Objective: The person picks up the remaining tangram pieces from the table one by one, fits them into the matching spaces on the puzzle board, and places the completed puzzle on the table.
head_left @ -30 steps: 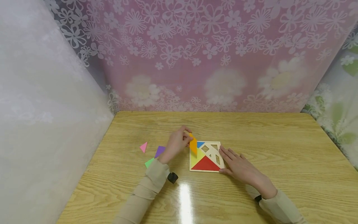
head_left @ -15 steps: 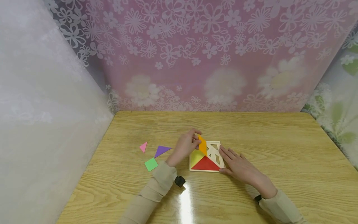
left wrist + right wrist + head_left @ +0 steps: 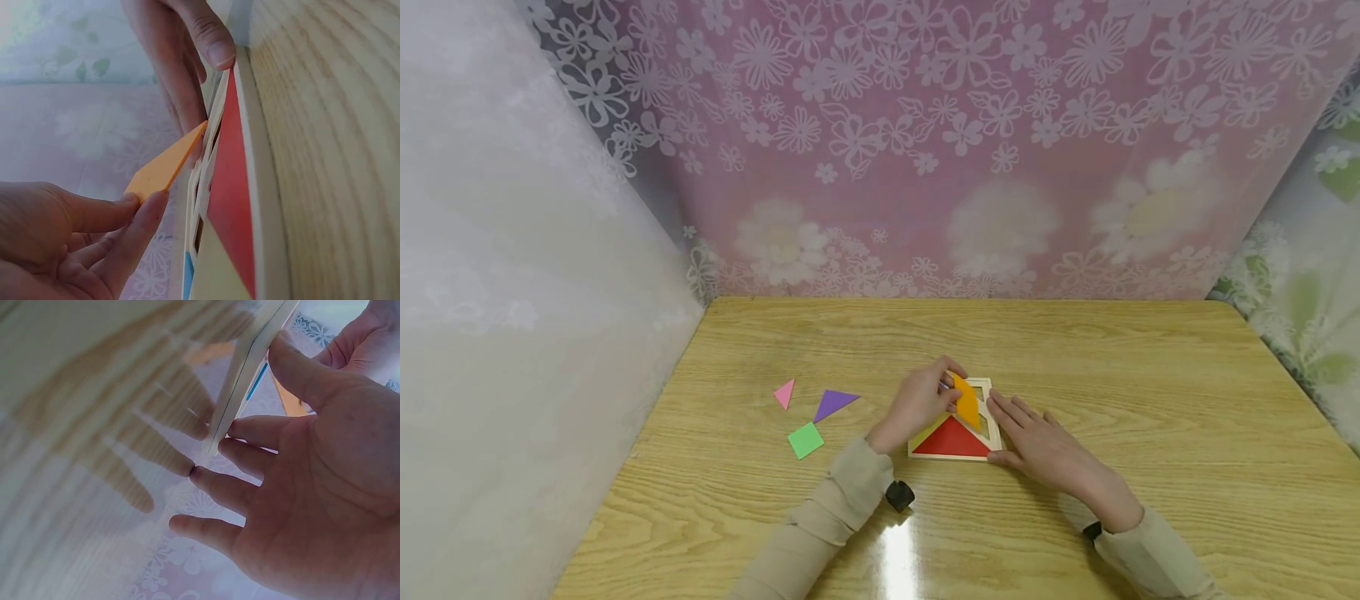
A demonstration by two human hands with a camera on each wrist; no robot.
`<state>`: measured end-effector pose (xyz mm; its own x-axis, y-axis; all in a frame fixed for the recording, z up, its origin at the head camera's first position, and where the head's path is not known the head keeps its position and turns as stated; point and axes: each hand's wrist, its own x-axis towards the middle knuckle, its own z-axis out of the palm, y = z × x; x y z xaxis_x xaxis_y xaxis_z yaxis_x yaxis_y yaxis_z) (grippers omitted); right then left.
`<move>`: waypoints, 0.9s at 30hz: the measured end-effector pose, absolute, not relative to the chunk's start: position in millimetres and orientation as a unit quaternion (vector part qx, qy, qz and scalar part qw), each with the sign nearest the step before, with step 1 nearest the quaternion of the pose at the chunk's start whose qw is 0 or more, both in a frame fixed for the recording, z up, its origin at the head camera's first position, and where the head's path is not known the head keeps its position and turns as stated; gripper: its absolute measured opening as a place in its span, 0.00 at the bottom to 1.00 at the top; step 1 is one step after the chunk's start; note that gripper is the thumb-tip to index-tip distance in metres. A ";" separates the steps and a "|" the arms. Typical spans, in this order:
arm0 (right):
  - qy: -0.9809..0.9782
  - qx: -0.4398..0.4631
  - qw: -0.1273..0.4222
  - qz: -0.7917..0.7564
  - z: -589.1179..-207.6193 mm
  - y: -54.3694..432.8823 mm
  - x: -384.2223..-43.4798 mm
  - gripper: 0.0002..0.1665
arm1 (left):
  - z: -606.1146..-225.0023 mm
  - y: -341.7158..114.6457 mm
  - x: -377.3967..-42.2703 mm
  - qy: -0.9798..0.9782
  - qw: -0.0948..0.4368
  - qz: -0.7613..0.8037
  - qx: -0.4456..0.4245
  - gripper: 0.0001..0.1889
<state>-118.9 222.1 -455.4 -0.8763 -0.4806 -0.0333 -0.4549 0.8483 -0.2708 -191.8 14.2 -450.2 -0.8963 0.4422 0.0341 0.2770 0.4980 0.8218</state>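
Observation:
In the head view a square wooden tangram board (image 3: 997,435) lies on the table, with a red triangle (image 3: 951,439) set in its near side. My left hand (image 3: 916,407) pinches an orange parallelogram piece (image 3: 967,403) between thumb and fingers, tilted above the right part of the board. The left wrist view shows that orange piece (image 3: 167,164) held by one end, its far tip close to the board's recesses. Fingers of my right hand (image 3: 1045,446) lie extended against the board's right edge. My left hand hides most of the yellow and blue pieces in the head view.
Left of the board lie a purple triangle (image 3: 835,404), a green square (image 3: 806,440) and a pink triangle (image 3: 785,393) on the wooden table (image 3: 1112,358). A floral curtain (image 3: 880,150) hangs behind the table's far edge.
My left hand has carried the orange piece rightward from the board's left side to over its right part. The purple and green pieces have come into full view. My right hand has stayed put.

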 end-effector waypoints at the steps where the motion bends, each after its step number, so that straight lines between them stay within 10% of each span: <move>1: 0.960 -0.244 0.050 -0.128 -455.4 222.5 -119.2 0.45 | -451.4 15.6 -191.6 0.859 0.094 0.456 0.210 0.12; 27: 0.957 -0.261 0.031 -0.123 -456.8 228.5 -127.8 0.46 | -458.7 32.3 -191.5 0.894 0.095 0.348 0.265 0.13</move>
